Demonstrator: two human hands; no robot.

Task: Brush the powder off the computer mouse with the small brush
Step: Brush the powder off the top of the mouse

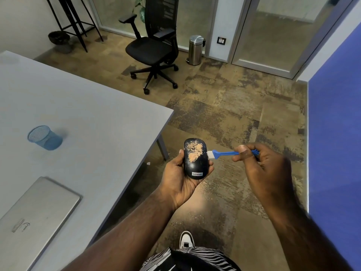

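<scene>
Your left hand [178, 179] cradles the powder-dusted computer mouse [195, 159]; your right hand [262, 165] pinches the small brush [224, 153], bristles touching the mouse's right edge.

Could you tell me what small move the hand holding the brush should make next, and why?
Probably sweep the brush leftward across the mouse. Its white bristles sit at the mouse's right edge, and the tan powder still covers the top, while the left hand holds the mouse steady and the right hand pinches the handle.
</scene>
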